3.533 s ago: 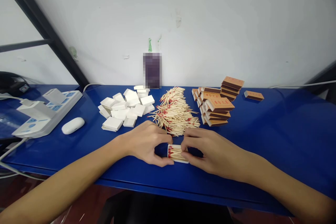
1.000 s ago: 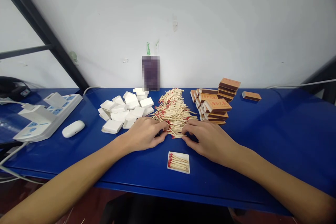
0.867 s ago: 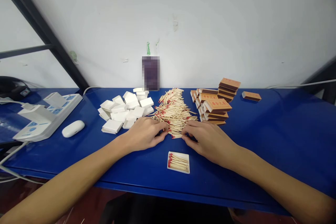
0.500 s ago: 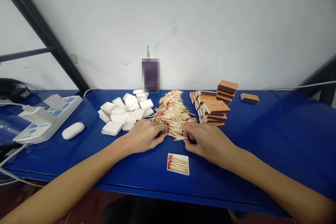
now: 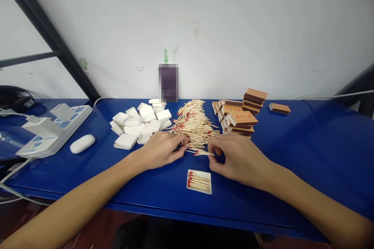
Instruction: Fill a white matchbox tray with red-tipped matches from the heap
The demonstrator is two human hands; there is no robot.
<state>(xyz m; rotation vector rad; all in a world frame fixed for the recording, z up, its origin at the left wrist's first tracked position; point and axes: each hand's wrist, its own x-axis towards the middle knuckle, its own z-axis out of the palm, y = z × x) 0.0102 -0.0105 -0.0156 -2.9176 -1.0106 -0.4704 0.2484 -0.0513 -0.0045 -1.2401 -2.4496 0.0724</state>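
Note:
A pile of red-tipped wooden matches (image 5: 194,122) lies in the middle of the blue table. My right hand (image 5: 238,157), at its near right edge, pinches a few loose matches (image 5: 201,153) by their plain ends, red heads pointing left. At the near left edge, the thumb and forefinger of my left hand (image 5: 165,149) are closed together; what is between them, if anything, is hidden. Nearer to me sits a white matchbox tray (image 5: 210,186), partly filled with matches lying side by side, heads to the left. Neither hand touches this tray.
White matchbox trays (image 5: 134,121) are heaped on the left. Orange-brown matchbox sleeves (image 5: 241,118) are stacked on the right, with one sleeve (image 5: 279,108) apart. A white earbud case (image 5: 82,144) and a power strip (image 5: 55,136) with cables lie far left. Behind stands the wall (image 5: 233,35).
My right hand has drawn slightly right, and the few matches at its fingertips now stand out from the pile. My left hand has hardly moved. The view has shifted a little.

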